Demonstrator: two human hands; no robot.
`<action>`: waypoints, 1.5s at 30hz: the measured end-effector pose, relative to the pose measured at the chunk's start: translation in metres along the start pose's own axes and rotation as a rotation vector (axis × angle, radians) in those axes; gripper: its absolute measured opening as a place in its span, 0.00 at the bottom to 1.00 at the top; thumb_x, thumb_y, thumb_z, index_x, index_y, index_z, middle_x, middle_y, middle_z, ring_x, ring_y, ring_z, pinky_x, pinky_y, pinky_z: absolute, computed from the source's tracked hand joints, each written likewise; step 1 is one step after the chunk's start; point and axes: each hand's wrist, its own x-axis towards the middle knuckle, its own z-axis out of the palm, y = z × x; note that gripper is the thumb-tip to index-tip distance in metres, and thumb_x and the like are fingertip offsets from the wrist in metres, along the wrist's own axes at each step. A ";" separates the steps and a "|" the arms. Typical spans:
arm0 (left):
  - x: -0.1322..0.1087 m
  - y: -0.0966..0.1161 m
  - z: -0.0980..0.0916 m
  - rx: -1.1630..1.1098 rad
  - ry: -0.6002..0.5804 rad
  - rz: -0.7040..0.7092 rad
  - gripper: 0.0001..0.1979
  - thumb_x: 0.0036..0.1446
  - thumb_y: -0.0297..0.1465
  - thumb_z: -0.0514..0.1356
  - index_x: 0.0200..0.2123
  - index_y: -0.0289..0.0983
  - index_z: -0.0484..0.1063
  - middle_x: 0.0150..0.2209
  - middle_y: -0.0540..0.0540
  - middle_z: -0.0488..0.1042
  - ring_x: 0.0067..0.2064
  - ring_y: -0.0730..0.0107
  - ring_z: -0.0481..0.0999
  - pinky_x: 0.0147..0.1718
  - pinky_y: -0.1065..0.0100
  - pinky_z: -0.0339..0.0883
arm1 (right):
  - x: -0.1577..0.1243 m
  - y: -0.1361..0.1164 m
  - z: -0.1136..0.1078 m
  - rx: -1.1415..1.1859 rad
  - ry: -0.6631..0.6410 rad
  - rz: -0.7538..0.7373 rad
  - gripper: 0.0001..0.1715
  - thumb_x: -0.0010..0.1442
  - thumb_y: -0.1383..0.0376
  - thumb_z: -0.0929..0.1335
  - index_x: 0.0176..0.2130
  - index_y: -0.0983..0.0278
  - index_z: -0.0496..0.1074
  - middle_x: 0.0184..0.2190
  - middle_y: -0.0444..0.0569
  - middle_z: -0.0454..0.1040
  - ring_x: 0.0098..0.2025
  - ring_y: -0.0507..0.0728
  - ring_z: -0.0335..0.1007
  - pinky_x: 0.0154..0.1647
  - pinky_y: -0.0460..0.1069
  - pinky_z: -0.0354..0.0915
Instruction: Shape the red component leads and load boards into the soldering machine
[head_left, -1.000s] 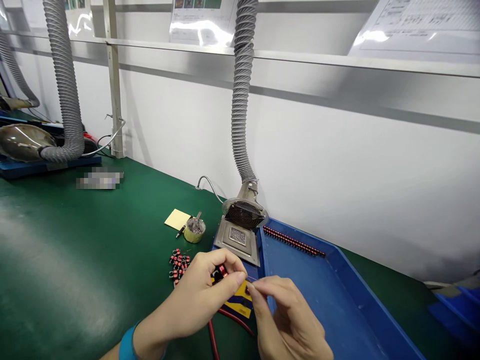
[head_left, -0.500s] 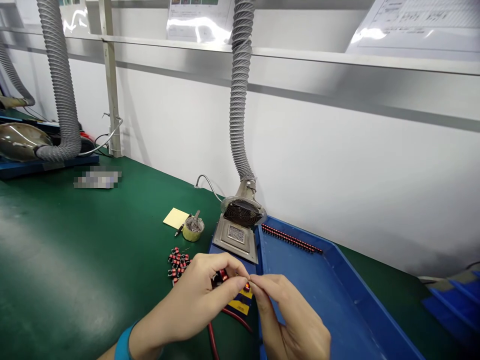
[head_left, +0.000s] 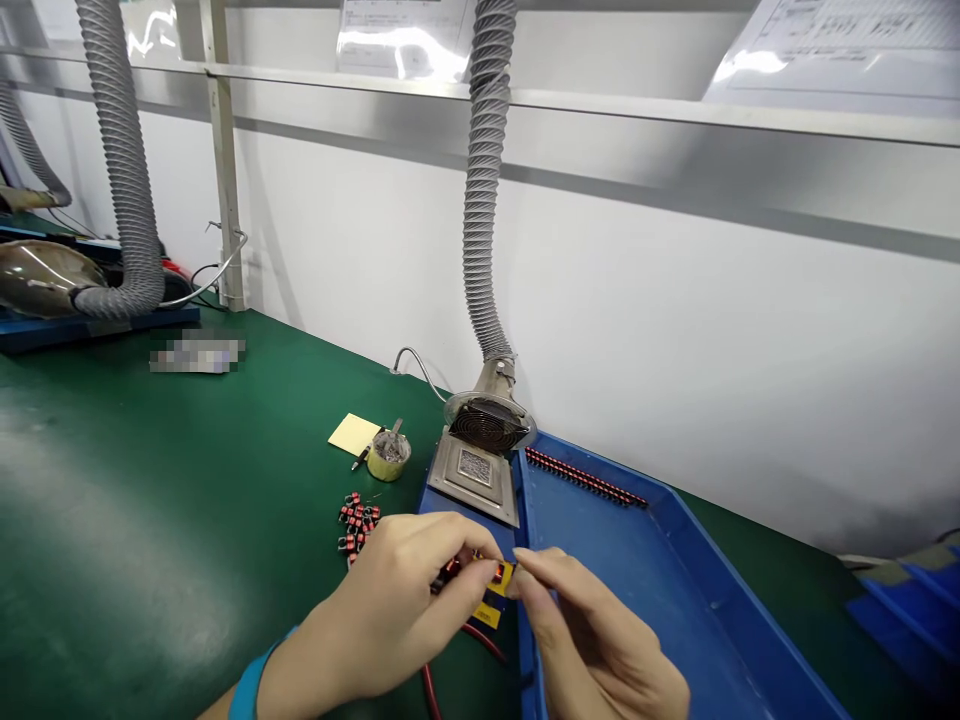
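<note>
My left hand [head_left: 409, 590] is closed, with thumb and index finger pinching a small red-and-black coil [head_left: 498, 573]. More dark and reddish parts show under its curled fingers, mostly hidden. Just to the right, my right hand [head_left: 592, 630] has its thumb and index fingertips drawn together close to the coil. Whatever lies between those fingertips is too small to make out. Behind my left hand, several loose red-and-black coils [head_left: 356, 520] form a pile on the green bench top [head_left: 247, 480].
A blue-based solder pot [head_left: 474, 475] stands ahead, below a fume extractor hood [head_left: 489, 425]. At right is a blue tray [head_left: 637, 580] with a row of coils [head_left: 585, 478]. A yellow tub [head_left: 388, 456], pen [head_left: 364, 457] and yellow notepad [head_left: 352, 434] lie left. A red cable [head_left: 484, 640] runs below.
My right hand has moved slightly right and down, and its fingertips have come apart from my left hand's. The left hand still pinches the coil.
</note>
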 end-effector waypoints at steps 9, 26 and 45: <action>0.000 -0.001 0.003 0.253 -0.029 0.161 0.10 0.66 0.25 0.50 0.33 0.36 0.69 0.29 0.49 0.76 0.28 0.72 0.72 0.31 0.70 0.60 | -0.002 -0.001 0.006 0.225 -0.172 0.442 0.22 0.65 0.57 0.64 0.21 0.62 0.65 0.17 0.42 0.62 0.20 0.51 0.57 0.22 0.46 0.59; 0.001 -0.005 0.008 0.355 0.158 0.394 0.09 0.64 0.23 0.50 0.32 0.36 0.66 0.24 0.53 0.73 0.23 0.75 0.68 0.25 0.70 0.56 | -0.002 0.005 0.006 0.401 -0.177 0.451 0.26 0.67 0.57 0.62 0.20 0.63 0.61 0.14 0.40 0.57 0.18 0.50 0.57 0.20 0.46 0.58; 0.002 -0.004 0.006 0.031 0.088 0.170 0.07 0.63 0.25 0.53 0.33 0.36 0.69 0.25 0.53 0.71 0.26 0.77 0.69 0.27 0.76 0.60 | 0.000 0.008 0.003 -0.165 -0.121 -0.272 0.12 0.60 0.78 0.65 0.38 0.62 0.71 0.31 0.45 0.73 0.34 0.53 0.70 0.35 0.47 0.65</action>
